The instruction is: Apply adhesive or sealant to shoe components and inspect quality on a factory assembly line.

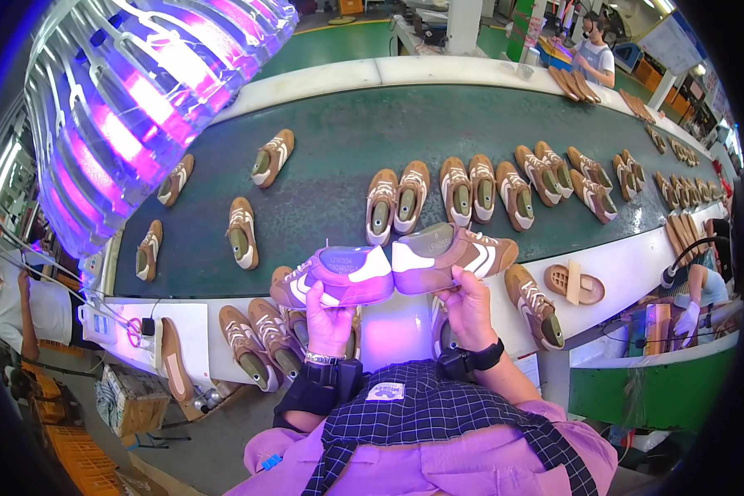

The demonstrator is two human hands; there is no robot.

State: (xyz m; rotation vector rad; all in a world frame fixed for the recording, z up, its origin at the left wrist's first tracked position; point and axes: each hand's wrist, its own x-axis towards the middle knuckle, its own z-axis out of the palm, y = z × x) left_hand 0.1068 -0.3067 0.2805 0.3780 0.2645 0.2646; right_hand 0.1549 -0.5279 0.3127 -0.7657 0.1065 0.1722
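My left hand (329, 326) grips a brown sneaker (302, 281) by its sole, thumb and fingers closed on it. The shoe glows purple under the light, and its white heel patch points inward. In my right hand (472, 312) is a matching tan sneaker (496, 256) with white side stripes, pinched at the sole. The two shoes are held heel to heel, close together, above the white bench edge (393, 331). More brown sneakers with white laces lie on the bench: a pair (260, 335) left of my left hand and a single one (534, 306) right of my right hand.
A large ribbed lamp with purple light (140, 116) hangs at upper left. Beyond the bench, a dark green conveyor (331, 140) carries several sneakers. Loose soles (574, 283) lie at right. Other people stand at far left, far right and behind the conveyor.
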